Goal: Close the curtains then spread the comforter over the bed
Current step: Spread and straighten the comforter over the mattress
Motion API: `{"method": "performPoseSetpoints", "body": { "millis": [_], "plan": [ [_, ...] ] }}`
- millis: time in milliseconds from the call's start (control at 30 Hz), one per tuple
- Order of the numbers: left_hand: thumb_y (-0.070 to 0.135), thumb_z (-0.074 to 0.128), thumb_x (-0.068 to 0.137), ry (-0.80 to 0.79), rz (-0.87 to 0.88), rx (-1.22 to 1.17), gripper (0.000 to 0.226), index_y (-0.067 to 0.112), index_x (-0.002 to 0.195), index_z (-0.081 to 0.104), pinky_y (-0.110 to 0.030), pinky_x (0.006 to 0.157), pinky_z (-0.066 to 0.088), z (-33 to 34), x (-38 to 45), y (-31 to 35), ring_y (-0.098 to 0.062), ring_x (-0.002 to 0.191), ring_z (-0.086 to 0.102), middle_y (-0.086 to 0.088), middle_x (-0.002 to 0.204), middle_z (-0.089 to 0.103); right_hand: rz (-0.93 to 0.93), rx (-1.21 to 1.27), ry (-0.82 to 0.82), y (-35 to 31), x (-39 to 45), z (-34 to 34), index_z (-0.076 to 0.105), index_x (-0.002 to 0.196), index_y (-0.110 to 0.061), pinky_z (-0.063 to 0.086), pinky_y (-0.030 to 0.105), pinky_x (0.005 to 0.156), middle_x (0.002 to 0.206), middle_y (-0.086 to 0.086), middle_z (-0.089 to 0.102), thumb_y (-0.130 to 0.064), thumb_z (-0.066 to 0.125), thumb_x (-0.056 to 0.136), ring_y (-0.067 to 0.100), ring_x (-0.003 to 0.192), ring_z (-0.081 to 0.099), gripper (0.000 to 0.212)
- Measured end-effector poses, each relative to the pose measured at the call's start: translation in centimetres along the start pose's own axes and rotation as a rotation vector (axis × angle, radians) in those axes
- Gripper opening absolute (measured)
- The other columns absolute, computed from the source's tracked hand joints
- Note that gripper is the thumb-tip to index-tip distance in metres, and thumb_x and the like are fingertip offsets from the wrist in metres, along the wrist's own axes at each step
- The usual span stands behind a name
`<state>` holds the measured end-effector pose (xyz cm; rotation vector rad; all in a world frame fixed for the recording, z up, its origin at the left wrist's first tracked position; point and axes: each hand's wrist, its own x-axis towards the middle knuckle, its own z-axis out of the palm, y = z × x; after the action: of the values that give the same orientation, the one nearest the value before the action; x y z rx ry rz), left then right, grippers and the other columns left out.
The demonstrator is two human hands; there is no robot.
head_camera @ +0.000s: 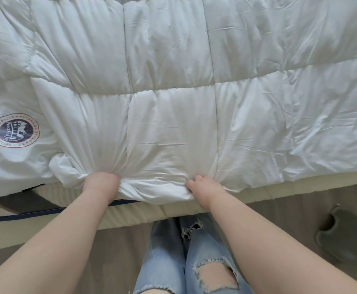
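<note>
Both hands grasp the near edge of a white quilted comforter (173, 92) that lies spread across the bed (131, 215). The left hand (102, 183) and right hand (203, 187) bunch fabric, a round logo (13, 130) left of them.

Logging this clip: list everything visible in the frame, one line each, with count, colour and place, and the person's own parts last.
comforter: one, white, quilted, spread over the bed, near edge bunched in both hands
round logo: one, red and dark, printed on the comforter at far left
mattress: one, cream, its edge showing below the comforter
strap: one, dark blue, along the mattress edge at left
floor: grey-brown, below the bed
grey object: one, on the floor at right, too blurred to identify
jeans: one pair, light blue, ripped, bottom centre
left hand: grip on the comforter edge
right hand: grip on the comforter edge
</note>
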<state>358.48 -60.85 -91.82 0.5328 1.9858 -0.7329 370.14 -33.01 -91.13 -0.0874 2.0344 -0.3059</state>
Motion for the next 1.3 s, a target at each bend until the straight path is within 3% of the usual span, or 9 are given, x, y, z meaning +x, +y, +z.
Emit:
{"method": "performPoseSetpoints", "body": {
  "millis": [300, 367, 600, 733, 867, 933, 1067, 1167, 1300],
  "plan": [
    [0.016, 0.053, 0.086, -0.19, 0.042, -0.086, 0.047, 0.018, 0.133, 0.056, -0.038, 0.096, 0.047, -0.5, -0.4, 0.7, -0.027, 0.126, 0.05, -0.005, 0.135, 0.054, 0.173, -0.068, -0.264, -1.5, 2.1, -1.2, 0.031, 0.151, -0.013, 0.046, 0.05, 0.103, 0.147, 0.013, 0.036, -0.013, 0.052, 0.095, 0.036, 0.134, 0.043, 0.06],
    [0.019, 0.047, 0.089, -0.15, 0.101, -0.122, 0.046, 0.015, 0.135, 0.051, -0.044, 0.102, 0.045, 0.5, -1.4, 0.5, -0.03, 0.127, 0.044, -0.009, 0.135, 0.048, 0.224, -0.09, -0.351, -3.2, 2.2, -2.4, 0.042, 0.146, -0.014, 0.05, 0.05, 0.098, 0.145, 0.009, 0.044, -0.015, 0.056, 0.092, 0.034, 0.129, 0.05, 0.056],
    [0.012, 0.054, 0.085, 0.472, 0.189, -0.536, 0.018, 0.017, 0.101, 0.058, -0.036, 0.06, 0.048, 2.3, -2.4, -4.6, -0.025, 0.084, 0.053, -0.002, 0.105, 0.047, 0.204, -0.214, -0.28, -12.4, 4.5, -7.0, 0.062, 0.125, -0.019, 0.053, 0.042, 0.088, 0.128, 0.001, 0.06, -0.011, 0.053, 0.09, 0.027, 0.111, 0.061, 0.037],
    [0.007, 0.067, 0.069, 0.777, 0.203, -0.558, 0.029, 0.011, 0.097, 0.06, -0.033, 0.062, 0.051, 4.1, -1.7, -9.4, -0.032, 0.092, 0.056, -0.01, 0.102, 0.054, 0.01, -0.14, 0.06, -20.0, 5.3, -7.7, 0.059, 0.123, -0.016, 0.047, 0.038, 0.081, 0.123, 0.005, 0.06, -0.011, 0.045, 0.095, 0.028, 0.112, 0.059, 0.032],
    [0.018, 0.058, 0.074, 0.673, 0.211, -0.468, 0.049, 0.015, 0.122, 0.05, -0.041, 0.098, 0.044, 6.5, -2.3, -15.4, -0.034, 0.122, 0.041, -0.012, 0.131, 0.046, -0.233, 0.019, 0.686, -26.9, 7.4, -5.1, 0.058, 0.104, -0.011, 0.047, 0.037, 0.065, 0.101, 0.011, 0.055, -0.006, 0.059, 0.076, 0.032, 0.089, 0.054, 0.028],
    [0.024, 0.056, 0.078, 0.612, 0.152, -0.4, 0.063, 0.021, 0.137, 0.037, -0.037, 0.107, 0.035, 8.9, -3.3, -19.0, -0.031, 0.133, 0.03, -0.011, 0.145, 0.033, -0.22, 0.044, 0.809, -30.8, 8.8, -4.1, 0.054, 0.109, -0.014, 0.053, 0.042, 0.075, 0.106, 0.013, 0.057, -0.006, 0.06, 0.07, 0.035, 0.092, 0.055, 0.04],
    [0.024, 0.052, 0.082, 0.427, 0.015, -0.23, 0.08, 0.029, 0.152, 0.014, -0.045, 0.118, 0.018, 13.6, -3.4, -26.3, -0.035, 0.145, 0.015, -0.012, 0.159, 0.013, -0.053, 0.015, 0.656, -37.3, 10.6, -4.8, 0.038, 0.143, -0.02, 0.028, 0.047, 0.115, 0.148, 0.015, 0.036, -0.01, 0.052, 0.081, 0.037, 0.136, 0.033, 0.065],
    [0.022, 0.056, 0.082, 0.326, -0.034, -0.171, 0.086, 0.031, 0.154, 0.009, -0.049, 0.116, 0.02, 15.8, -1.9, -29.9, -0.037, 0.146, 0.013, -0.011, 0.161, 0.011, 0.043, -0.07, 0.54, -40.5, 11.4, -6.0, 0.022, 0.151, -0.02, 0.012, 0.048, 0.12, 0.161, 0.017, 0.012, -0.008, 0.046, 0.085, 0.038, 0.148, 0.011, 0.072],
    [0.022, 0.056, 0.086, 0.395, -0.014, -0.181, 0.076, 0.035, 0.15, 0.018, -0.044, 0.103, 0.035, 16.3, 0.4, -30.8, -0.033, 0.138, 0.025, -0.008, 0.155, 0.021, 0.098, -0.237, 0.424, -41.5, 12.7, -7.0, 0.023, 0.147, -0.014, 0.012, 0.053, 0.12, 0.15, 0.02, 0.03, -0.009, 0.046, 0.089, 0.042, 0.147, 0.014, 0.063]
  ]
}}
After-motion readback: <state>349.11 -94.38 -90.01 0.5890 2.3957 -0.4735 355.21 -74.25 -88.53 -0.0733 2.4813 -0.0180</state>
